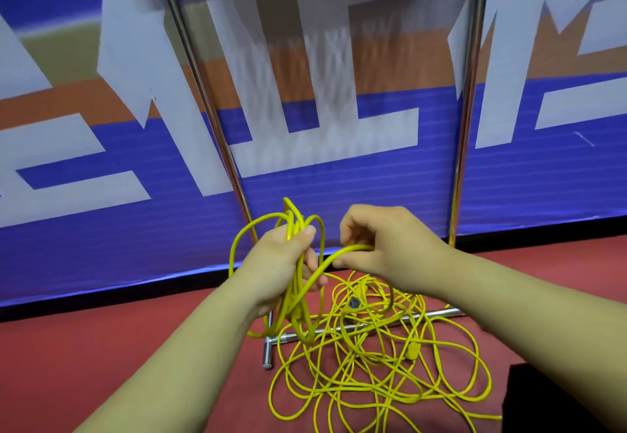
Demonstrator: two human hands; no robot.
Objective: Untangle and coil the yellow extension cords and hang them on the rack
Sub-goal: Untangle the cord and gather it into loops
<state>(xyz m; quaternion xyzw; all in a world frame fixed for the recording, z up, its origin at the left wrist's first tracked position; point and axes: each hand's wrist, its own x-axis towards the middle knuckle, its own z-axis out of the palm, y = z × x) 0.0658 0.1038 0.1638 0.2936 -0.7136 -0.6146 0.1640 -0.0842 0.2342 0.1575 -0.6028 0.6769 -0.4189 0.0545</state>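
Yellow extension cord looks light, limp; above the chrome rack foot, left hand grips its loops, right hand pinches a strand

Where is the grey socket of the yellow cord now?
Head view: the grey socket sits centre-right among the tangled yellow cords, just below the right hand.

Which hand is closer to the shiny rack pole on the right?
Right. The right hand, pinching a yellow cord strand, is just left of the rack pole; the left hand, gripping the coil, is farther left.
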